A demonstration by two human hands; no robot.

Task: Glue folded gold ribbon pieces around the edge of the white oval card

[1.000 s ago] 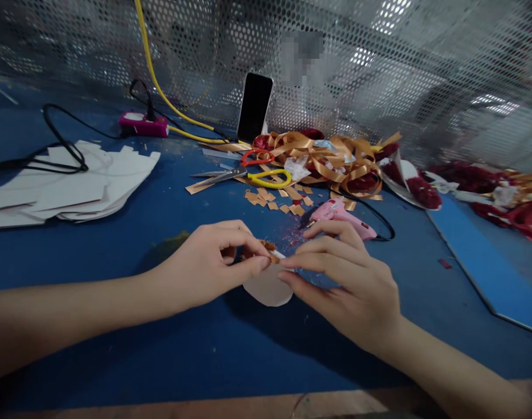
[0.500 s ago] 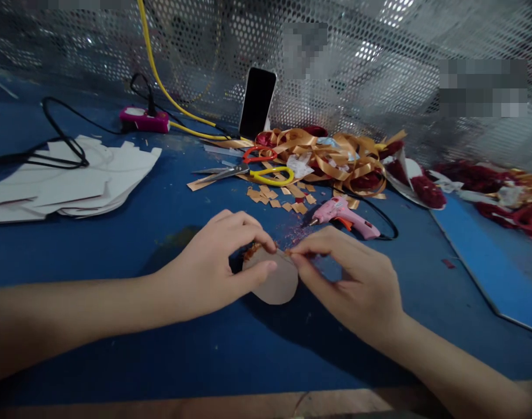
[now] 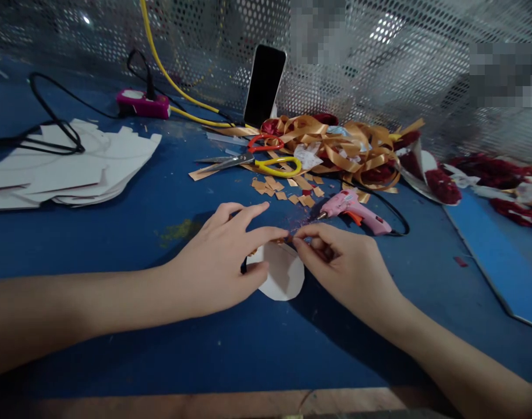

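A white card piece with a rounded outline (image 3: 280, 273) is between my hands, with orange-brown ribbon bits (image 3: 277, 240) along its far edge. My left hand (image 3: 224, 259) holds the card from the left. Its thumb lies on the card, its index finger reaches along the far edge, and the other fingers are spread. At the far right corner of the card, my right hand (image 3: 347, 262) pinches a tiny orange ribbon piece, mostly hidden by the fingertips. Just beyond that hand lies a pink glue gun (image 3: 353, 210), its nozzle pointing left toward the card.
Scissors (image 3: 252, 160) and small cut ribbon squares (image 3: 275, 189) lie beyond my hands. Behind them are a heap of ribbon (image 3: 336, 142) and a propped phone (image 3: 265, 84). White card sheets (image 3: 87, 163) and a purple power strip (image 3: 144, 105) are leftward; a blue board (image 3: 493, 250) lies right.
My left index finger has stretched right along the card's far edge, and its other fingers have lifted and spread. The right fingers stay pinched at the edge. The view has shifted slightly.
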